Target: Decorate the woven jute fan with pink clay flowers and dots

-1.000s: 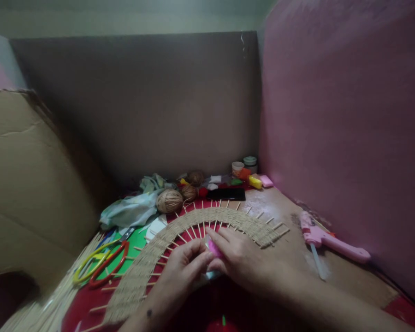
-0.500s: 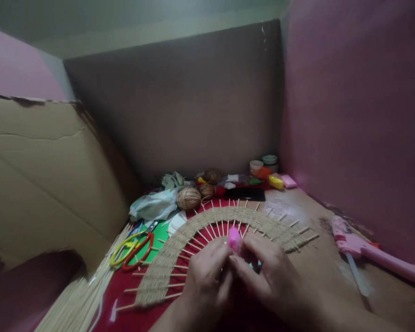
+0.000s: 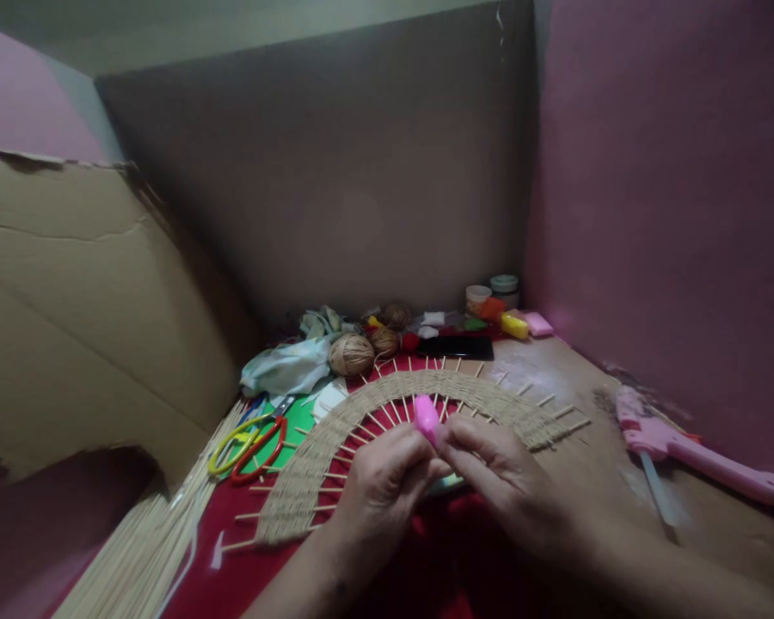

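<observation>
A glossy pink lump of what looks like modelling clay (image 3: 426, 417) pokes up between my two hands. My left hand (image 3: 390, 477) is closed, with thumb and fingers pinching it from the left. From the right, my right hand (image 3: 490, 460) has its fingertips bent in against the same lump. Just beyond them lies a half-ring of woven twine on thin sticks (image 3: 303, 481), its sticks pointing inward and outward over a red cloth (image 3: 232, 585). Something pale and round shows partly beneath my right hand; most of it is hidden.
Scissors with yellow and red handles (image 3: 248, 451) and a bundle of thin sticks (image 3: 129, 550) lie left. A pink glue gun (image 3: 697, 456) rests right. Behind are twine balls (image 3: 352, 355), a black phone (image 3: 457, 347), a yellow clay pack (image 3: 514, 325) and cups. Cardboard (image 3: 70, 318) stands left.
The pink lump has tilted to the left and shows more between my fingers. My hands have shifted slightly, and the whole view has moved a little.
</observation>
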Motion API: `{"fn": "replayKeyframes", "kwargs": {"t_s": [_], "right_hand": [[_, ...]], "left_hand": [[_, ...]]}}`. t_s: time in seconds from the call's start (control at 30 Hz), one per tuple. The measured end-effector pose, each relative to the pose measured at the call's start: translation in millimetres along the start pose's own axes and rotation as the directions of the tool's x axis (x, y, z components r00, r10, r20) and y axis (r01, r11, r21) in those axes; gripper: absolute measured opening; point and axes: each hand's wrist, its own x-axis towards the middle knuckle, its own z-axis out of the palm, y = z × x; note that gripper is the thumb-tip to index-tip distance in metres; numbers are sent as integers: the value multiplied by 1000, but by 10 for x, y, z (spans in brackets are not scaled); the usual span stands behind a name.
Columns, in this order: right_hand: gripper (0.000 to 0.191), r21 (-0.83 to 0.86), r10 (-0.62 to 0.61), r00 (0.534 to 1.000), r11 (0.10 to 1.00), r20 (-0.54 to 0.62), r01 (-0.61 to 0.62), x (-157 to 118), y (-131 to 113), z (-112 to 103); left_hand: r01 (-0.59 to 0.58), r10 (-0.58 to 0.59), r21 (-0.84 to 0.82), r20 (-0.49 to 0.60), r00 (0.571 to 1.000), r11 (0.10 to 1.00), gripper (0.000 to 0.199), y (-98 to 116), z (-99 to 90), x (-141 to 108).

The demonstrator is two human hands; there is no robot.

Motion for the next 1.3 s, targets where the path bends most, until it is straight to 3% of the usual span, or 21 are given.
{"fn": "replayKeyframes", "kwargs": {"t_s": [0.1, 0.23, 0.33, 0.4, 0.53, 0.7, 0.83, 0.93, 1.17, 1.3], "right_hand": [[24, -58, 3, 1000, 998, -8, -4, 8, -11, -9], [23, -154, -70, 996, 986, -61, 60, 15, -61, -6], [23, -227, -134, 986, 968, -94, 110, 7, -85, 12], [23, -270, -161, 981, 954, -106, 127, 0, -81, 25], [24, -322, -203, 973, 933, -106, 159, -11, -36, 44], [17, -390, -322, 946, 877, -43, 281, -18, 46, 65], [15, -438, -347, 938, 843, 2, 313, -24, 71, 91], [16, -444, -339, 941, 844, -6, 301, -32, 44, 106], [16, -429, -294, 955, 867, -27, 255, -44, 15, 78], [17, -453, -264, 964, 862, -19, 227, -26, -14, 33]], "left_hand": [[138, -135, -160, 28, 990, 977, 27, 41, -5, 18], [359, -346, -369, 104, 933, 857, 31, 119, 4, 46], [412, -387, -438, 151, 910, 799, 30, 138, 34, 48], [406, -378, -429, 153, 913, 807, 29, 127, 58, 36], [312, -295, -280, 105, 950, 908, 29, 97, 77, 6], [235, -228, -115, 75, 971, 965, 26, 83, 70, -7], [51, -53, 99, 18, 998, 994, 20, 67, 91, -31], [-58, 63, 258, -9, 998, 965, 14, 56, 98, -57], [57, -1, 289, -190, 982, 956, 21, 44, 8, -28], [142, -107, 213, -166, 980, 967, 20, 64, -30, 0]]}}
